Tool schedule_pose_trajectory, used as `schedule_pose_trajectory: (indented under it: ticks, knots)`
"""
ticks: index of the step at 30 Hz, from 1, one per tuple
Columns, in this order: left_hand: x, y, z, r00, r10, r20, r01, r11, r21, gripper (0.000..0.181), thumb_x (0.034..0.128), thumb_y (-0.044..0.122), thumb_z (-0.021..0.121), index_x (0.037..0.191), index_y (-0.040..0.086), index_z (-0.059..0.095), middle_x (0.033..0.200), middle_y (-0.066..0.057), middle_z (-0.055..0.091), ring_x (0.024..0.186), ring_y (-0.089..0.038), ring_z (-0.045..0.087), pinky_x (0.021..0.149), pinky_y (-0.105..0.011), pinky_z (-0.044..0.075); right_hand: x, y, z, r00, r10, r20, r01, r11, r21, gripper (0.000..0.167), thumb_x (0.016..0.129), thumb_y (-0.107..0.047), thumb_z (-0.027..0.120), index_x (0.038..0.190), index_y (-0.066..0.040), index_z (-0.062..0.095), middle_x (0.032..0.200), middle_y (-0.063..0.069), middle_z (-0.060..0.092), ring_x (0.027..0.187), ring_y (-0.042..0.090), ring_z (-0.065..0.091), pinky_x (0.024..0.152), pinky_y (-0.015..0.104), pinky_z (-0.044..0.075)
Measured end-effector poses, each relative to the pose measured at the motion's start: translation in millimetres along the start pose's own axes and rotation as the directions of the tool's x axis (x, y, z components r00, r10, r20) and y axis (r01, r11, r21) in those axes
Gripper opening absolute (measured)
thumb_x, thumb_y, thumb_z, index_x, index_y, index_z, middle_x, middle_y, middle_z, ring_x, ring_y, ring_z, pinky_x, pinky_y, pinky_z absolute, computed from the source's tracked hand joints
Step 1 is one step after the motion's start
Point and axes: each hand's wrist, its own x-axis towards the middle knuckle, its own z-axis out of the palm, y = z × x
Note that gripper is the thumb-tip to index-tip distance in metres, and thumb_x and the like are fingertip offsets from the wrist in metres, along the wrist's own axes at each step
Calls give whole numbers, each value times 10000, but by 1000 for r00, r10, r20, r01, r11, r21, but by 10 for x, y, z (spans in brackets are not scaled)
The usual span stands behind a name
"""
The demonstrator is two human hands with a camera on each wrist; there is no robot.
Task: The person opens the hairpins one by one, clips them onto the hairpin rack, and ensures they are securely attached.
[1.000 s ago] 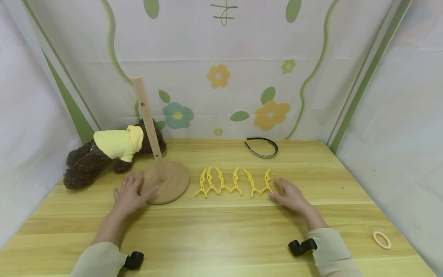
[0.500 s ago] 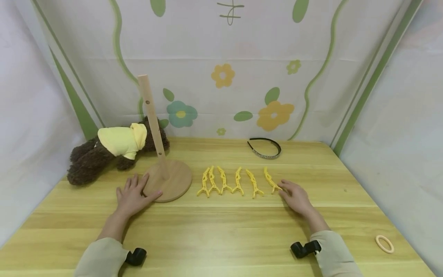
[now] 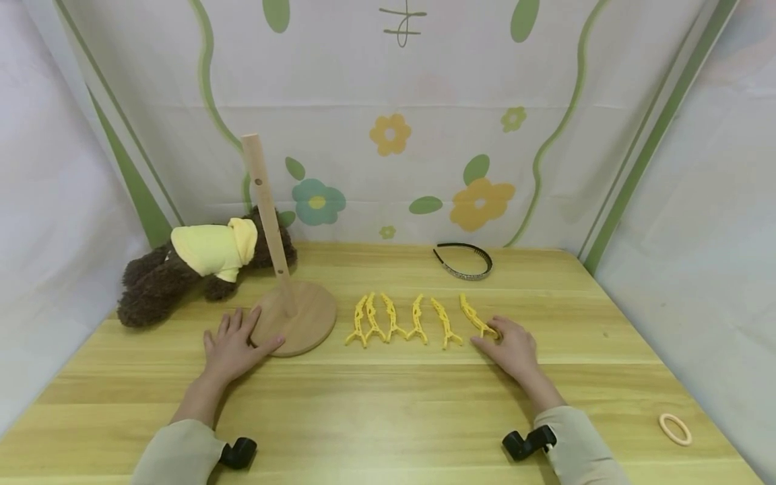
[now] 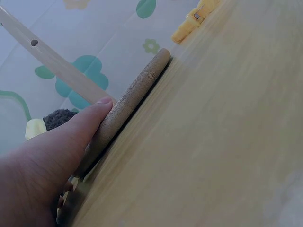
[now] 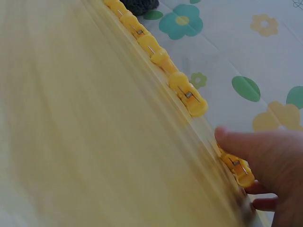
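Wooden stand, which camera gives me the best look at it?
The head view: it shows the wooden stand whole, post and round base, with the left hand at its rim. The left wrist view shows the base edge-on and only part of the post; I can't make it out in the right wrist view.

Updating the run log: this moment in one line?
left hand: touching wooden base | right hand: at rightmost yellow clip | five other clips: lined up

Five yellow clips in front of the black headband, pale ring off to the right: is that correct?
Not quite: the head view shows six yellow clips, not five, in front of the black headband. The pale ring is indeed off to the right.
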Motion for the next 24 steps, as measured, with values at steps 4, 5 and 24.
schedule_pose_trajectory:
  ticks: [4,5,24]
  knots:
    - [-6,8,-8,1000,0,-1,0,1000,0,891,749,634,462,1395,104,152,1343,-318,126,1207,-489,28,827,-669,-74,-7,-28,-3,999,22,-33,-22,1000,8,540,760,-365,639,1080,62,555,1155,235,488,1065,407,414,849,571,228]
    - [-7,10,-10,1000,0,0,0,1000,1,892,749,634,462,1395,103,153,1342,-319,127,1207,-490,30,827,-670,-72,-8,-26,-7,999,25,-38,-24,1000,14,521,764,-337,641,1076,69,550,1144,245,491,1056,410,418,848,566,241]
    - [-9,10,-6,1000,1,2,-1,1000,0,891,752,636,455,1395,100,151,1343,-319,127,1209,-486,24,827,-669,-74,87,2,-265,996,42,81,-60,969,239,384,823,-89,579,1134,111,473,991,236,529,880,337,530,731,415,444]
